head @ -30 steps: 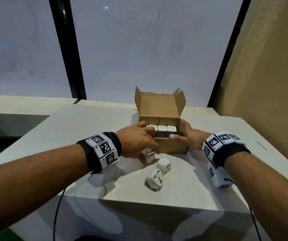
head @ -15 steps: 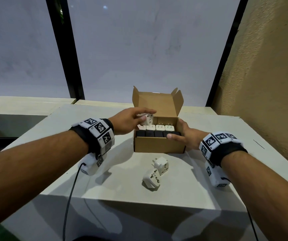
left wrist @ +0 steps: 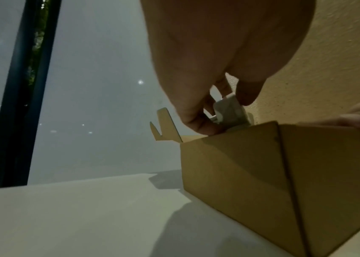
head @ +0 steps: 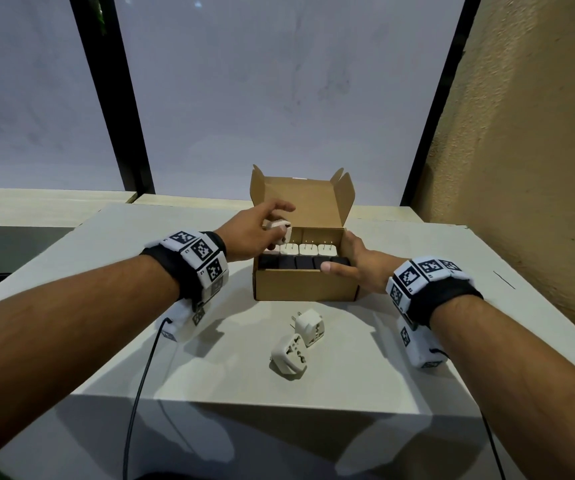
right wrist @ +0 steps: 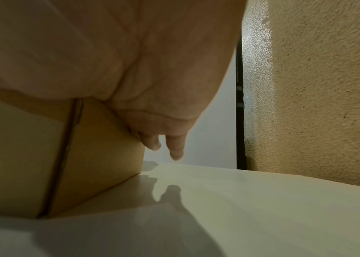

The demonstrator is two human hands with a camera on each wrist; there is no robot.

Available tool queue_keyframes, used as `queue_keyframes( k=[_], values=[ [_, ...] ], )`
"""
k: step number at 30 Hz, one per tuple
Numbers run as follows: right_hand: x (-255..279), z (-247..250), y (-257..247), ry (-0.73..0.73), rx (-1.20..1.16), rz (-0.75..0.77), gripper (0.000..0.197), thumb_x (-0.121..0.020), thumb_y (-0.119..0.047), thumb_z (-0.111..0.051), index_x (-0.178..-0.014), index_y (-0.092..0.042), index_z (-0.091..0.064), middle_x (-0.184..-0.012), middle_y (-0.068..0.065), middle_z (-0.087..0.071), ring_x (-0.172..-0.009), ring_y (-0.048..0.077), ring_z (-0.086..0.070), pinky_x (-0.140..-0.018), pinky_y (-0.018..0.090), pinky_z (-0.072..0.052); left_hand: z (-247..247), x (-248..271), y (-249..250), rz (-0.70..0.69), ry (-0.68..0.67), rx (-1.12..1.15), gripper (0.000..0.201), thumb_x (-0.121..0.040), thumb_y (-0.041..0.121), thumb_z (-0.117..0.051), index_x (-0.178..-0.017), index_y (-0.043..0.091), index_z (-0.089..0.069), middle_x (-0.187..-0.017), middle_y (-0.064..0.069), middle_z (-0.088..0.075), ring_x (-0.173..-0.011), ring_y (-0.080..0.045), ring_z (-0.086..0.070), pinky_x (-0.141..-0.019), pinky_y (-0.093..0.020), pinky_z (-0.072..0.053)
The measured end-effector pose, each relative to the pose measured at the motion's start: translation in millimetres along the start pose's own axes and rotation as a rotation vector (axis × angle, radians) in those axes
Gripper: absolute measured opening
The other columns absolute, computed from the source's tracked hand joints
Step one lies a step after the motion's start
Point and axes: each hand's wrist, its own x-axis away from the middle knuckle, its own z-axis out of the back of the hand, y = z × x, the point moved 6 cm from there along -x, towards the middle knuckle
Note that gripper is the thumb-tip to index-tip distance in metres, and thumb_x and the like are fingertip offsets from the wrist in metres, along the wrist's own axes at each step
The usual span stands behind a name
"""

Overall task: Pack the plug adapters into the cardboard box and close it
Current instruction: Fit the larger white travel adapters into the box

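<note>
Adapters: two loose white adapters (head: 294, 341), blocky plastic, pinned, lie on matte pale table (head: 365, 375) near front edge. Beyond, open cardboard box (head: 305, 287), plain brown, lid flaps upright; inside, near row of black adapters (head: 296, 262), far row of white adapters (head: 308, 250). Right hand (head: 357, 266) grasps box's right corner, thumb over rim. Left hand (head: 256, 235) pinches held white adapter (head: 281, 232) above box's left rear corner.
</note>
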Motion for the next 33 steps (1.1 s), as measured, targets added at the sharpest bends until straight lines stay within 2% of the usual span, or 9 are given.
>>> queue_keyframes(
  k=[2, 4, 7, 9, 12, 16, 21, 25, 33],
  values=[
    [0, 0, 0, -0.004, 0.0, 0.005, 0.089, -0.084, -0.057, -0.057, -0.151, -0.027, -0.006, -0.155, 0.003, -0.028, -0.136, 0.025, -0.037, -0.11, 0.037, -0.031, -1, -3, 1, -0.013, -0.005, -0.216, 0.037, -0.098, 0.023, -0.05, -0.135, 0.026, -0.046, -0.128, 0.002, -0.057, -0.1, -0.015, -0.061, -0.086, -0.023, -0.046],
    [-1, 0, 1, -0.008, 0.004, 0.008, 0.089, -0.085, -0.057, -0.057, -0.151, -0.027, -0.006, -0.155, 0.003, -0.027, -0.136, 0.025, -0.037, -0.11, 0.037, -0.031, -1, -6, 0, -0.02, -0.005, -0.397, 0.036, -0.098, 0.022, -0.05, -0.134, 0.026, -0.049, -0.13, 0.003, -0.059, -0.112, -0.018, -0.057, -0.092, -0.027, -0.042],
    [0, -1, 1, -0.006, 0.014, 0.008, 0.089, -0.084, -0.059, -0.056, -0.15, -0.027, -0.006, -0.154, 0.003, -0.028, -0.136, 0.025, -0.038, -0.111, 0.038, -0.032, -2, -7, -2, -0.024, -0.011, -0.452, 0.047, -0.091, -0.003, -0.045, -0.128, 0.022, -0.057, -0.12, -0.001, -0.063, -0.106, -0.016, -0.052, -0.091, -0.026, -0.041],
    [0, -1, 1, -0.002, 0.016, 0.005, 0.089, -0.083, -0.059, -0.056, -0.15, -0.028, -0.007, -0.153, 0.003, -0.03, -0.135, 0.025, -0.039, -0.111, 0.039, -0.032, -4, -7, -4, -0.009, -0.016, -0.447, 0.055, -0.085, -0.011, -0.04, -0.128, 0.019, -0.058, -0.118, -0.004, -0.061, -0.106, -0.018, -0.046, -0.096, -0.032, -0.042],
    [0, -1, 2, -0.006, 0.015, -0.003, 0.089, -0.084, -0.059, -0.056, -0.15, -0.028, -0.006, -0.154, 0.004, -0.029, -0.135, 0.026, -0.038, -0.111, 0.04, -0.032, -7, -9, -10, 0.009, -0.011, -0.48, 0.049, -0.089, -0.006, -0.043, -0.129, 0.019, -0.056, -0.128, -0.006, -0.056, -0.12, -0.025, -0.04, -0.1, -0.038, -0.041],
    [2, 0, 1, -0.006, 0.017, -0.014, 0.088, -0.086, -0.057, -0.056, -0.15, -0.026, -0.004, -0.153, 0.005, -0.031, -0.136, 0.026, -0.038, -0.109, 0.036, -0.031, -8, -14, -18, 0.047, -0.023, -0.495, 0.044, -0.092, 0.001, -0.046, -0.13, 0.022, -0.056, -0.131, -0.009, -0.054, -0.126, -0.025, -0.038, -0.104, -0.04, -0.04],
    [2, 0, 1, -0.01, 0.005, -0.011, 0.089, -0.085, -0.058, -0.056, -0.15, -0.027, -0.005, -0.152, 0.005, -0.032, -0.134, 0.026, -0.039, -0.108, 0.035, -0.032, -9, -14, -22, 0.107, -0.022, -0.541, 0.04, -0.093, 0.01, -0.047, -0.129, 0.027, -0.056, -0.129, -0.013, -0.051, -0.123, -0.028, -0.039, -0.102, -0.04, -0.038],
    [2, -1, 1, -0.013, 0.008, -0.016, 0.089, -0.085, -0.057, -0.055, -0.15, -0.026, -0.003, -0.153, 0.005, -0.03, -0.136, 0.027, -0.038, -0.107, 0.035, -0.032, -7, -8, -13, 0.097, 0.005, -0.657, 0.036, -0.098, 0.018, -0.043, -0.13, 0.027, -0.055, -0.124, -0.011, -0.052, -0.121, -0.028, -0.037, -0.102, -0.037, -0.031],
    [1, -2, 1, -0.016, -0.009, -0.01, 0.09, -0.084, -0.058, -0.056, -0.15, -0.027, -0.003, -0.154, 0.004, -0.028, -0.136, 0.027, -0.038, -0.11, 0.038, -0.033, -4, -5, -8, 0.088, 0.012, -0.718, 0.038, -0.098, 0.019, -0.04, -0.133, 0.027, -0.053, -0.124, -0.012, -0.055, -0.12, -0.028, -0.038, -0.1, -0.037, -0.031]
  ],
)
